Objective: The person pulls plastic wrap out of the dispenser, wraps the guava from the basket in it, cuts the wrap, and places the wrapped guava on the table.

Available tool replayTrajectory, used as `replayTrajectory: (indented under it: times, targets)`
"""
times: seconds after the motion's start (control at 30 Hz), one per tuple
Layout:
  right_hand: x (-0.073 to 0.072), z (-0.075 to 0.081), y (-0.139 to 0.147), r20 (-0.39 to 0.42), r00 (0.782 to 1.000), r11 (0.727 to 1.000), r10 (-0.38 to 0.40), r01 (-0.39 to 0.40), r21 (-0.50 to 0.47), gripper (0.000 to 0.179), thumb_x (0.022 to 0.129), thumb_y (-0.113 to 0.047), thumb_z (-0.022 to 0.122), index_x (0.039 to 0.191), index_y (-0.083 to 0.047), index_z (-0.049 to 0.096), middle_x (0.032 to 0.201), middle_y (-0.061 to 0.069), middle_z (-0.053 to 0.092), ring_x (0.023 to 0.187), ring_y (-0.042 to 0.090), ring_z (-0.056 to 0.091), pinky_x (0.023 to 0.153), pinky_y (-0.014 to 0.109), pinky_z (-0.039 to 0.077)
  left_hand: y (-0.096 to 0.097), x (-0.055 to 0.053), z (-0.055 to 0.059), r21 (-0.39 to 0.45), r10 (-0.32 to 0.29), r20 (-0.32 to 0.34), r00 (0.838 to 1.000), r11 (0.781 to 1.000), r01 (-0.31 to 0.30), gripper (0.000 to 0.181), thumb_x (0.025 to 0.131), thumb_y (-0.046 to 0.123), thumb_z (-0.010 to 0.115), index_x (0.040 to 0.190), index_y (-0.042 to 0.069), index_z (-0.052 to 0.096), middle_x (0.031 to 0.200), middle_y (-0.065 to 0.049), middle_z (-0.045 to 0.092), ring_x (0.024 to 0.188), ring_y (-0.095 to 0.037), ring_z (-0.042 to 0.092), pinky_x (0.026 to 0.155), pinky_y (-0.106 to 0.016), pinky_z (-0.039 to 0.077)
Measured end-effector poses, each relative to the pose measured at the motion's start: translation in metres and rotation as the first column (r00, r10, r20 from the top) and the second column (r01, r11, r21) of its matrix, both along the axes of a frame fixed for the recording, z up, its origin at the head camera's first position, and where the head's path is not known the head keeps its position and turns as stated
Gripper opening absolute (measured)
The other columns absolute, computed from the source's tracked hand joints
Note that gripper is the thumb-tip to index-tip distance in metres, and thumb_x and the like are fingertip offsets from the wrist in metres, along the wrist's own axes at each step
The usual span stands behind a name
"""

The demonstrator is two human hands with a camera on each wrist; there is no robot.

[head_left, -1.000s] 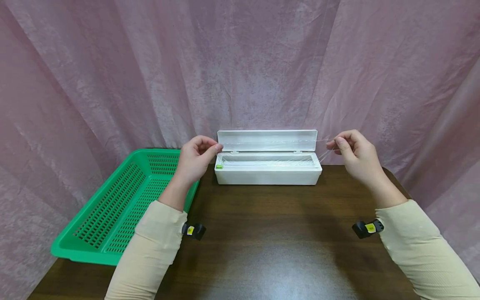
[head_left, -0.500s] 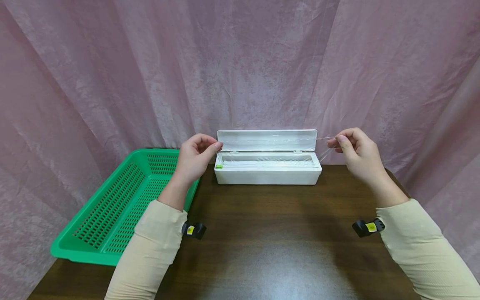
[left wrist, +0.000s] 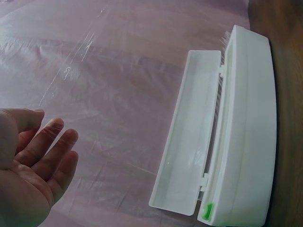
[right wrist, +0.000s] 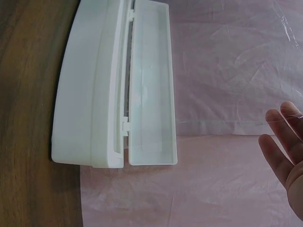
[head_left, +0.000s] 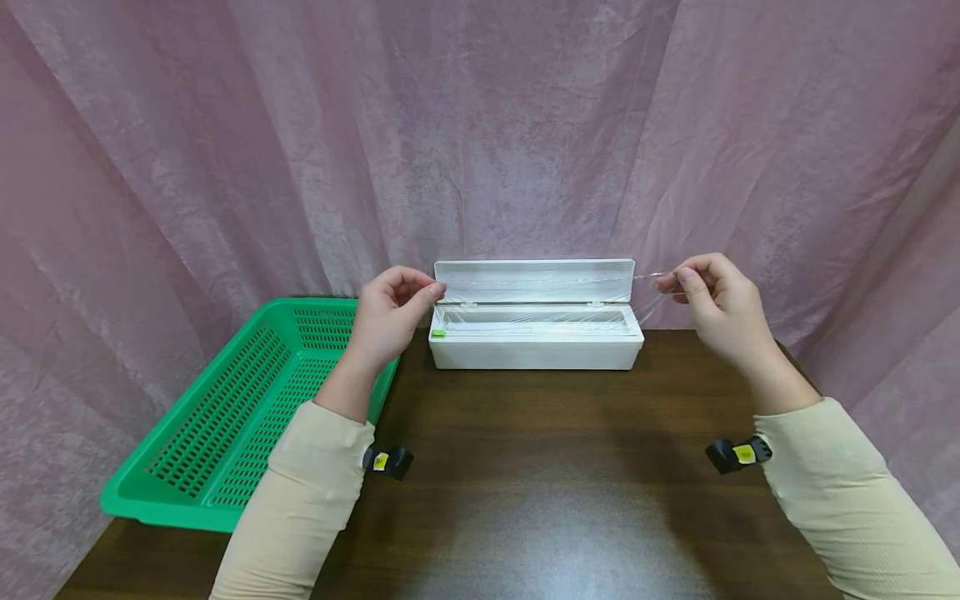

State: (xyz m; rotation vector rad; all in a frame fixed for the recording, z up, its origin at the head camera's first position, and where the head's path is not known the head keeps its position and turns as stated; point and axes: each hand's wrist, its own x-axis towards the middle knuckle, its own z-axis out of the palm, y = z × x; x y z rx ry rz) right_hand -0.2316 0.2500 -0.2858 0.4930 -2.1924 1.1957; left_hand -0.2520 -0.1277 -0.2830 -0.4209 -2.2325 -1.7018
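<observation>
A white plastic wrap dispenser (head_left: 537, 353) stands at the back of the table with its lid (head_left: 577, 282) raised. A small green slider (head_left: 438, 333) sits at its left front corner. Clear plastic wrap (left wrist: 71, 71) stretches between the two hands, above the dispenser. My left hand (head_left: 393, 312) pinches one corner of it between thumb and index finger, by the dispenser's left end. Off the right end, my right hand (head_left: 716, 308) pinches the opposite corner. From there the film slopes down into the box.
On the left lies a green perforated basket (head_left: 120, 492), partly behind the left forearm. Pink curtain (head_left: 525, 125) hangs right behind the dispenser. Brown wooden tabletop (head_left: 525, 467) extends in front of it.
My right hand has shifted slightly right and up, with its corner of the plastic wrap. The left hand has risen very slightly. The dispenser stays in place.
</observation>
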Motion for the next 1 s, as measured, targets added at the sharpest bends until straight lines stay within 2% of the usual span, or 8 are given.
replayTrajectory:
  times: [0.17,0.43,1.0]
  targets:
    - [0.0001,0.0004,0.0008,-0.008,1.000,1.000,0.006,-0.006,-0.008,0.018,0.098,-0.008,0.047,0.101,0.009,0.052,0.086,-0.024,0.064,0.082,-0.007,0.063,0.074,0.010,0.049,0.0005,0.0009,0.0010,0.009,-0.001,0.000,1.000,1.000,0.001,0.021,0.086,0.021,0.069,0.093,0.002,0.063,0.081,0.009,0.066,0.083,-0.024,0.063,0.070,-0.020,0.048]
    - [0.0013,0.0022,0.0013,-0.021,1.000,1.000,0.009,-0.009,-0.025,0.019,0.098,-0.008,0.048,0.100,0.010,0.052,0.086,-0.024,0.064,0.082,-0.007,0.063,0.074,0.009,0.049,0.0006,0.0032,0.0037,0.023,-0.003,-0.015,1.000,1.000,0.004,0.023,0.086,0.020,0.070,0.094,-0.001,0.063,0.081,0.008,0.065,0.076,-0.010,0.060,0.068,-0.019,0.047]
    - [0.0025,0.0054,0.0002,-0.022,0.999,0.997,0.031,-0.033,-0.063,0.016,0.097,-0.006,0.048,0.098,0.010,0.052,0.086,-0.022,0.066,0.083,-0.005,0.064,0.074,0.010,0.050,-0.0002,0.0083,0.0083,0.030,0.001,-0.028,1.000,1.000,-0.001,0.022,0.086,0.017,0.069,0.095,-0.002,0.063,0.081,0.010,0.064,0.076,-0.008,0.059,0.069,-0.018,0.047]
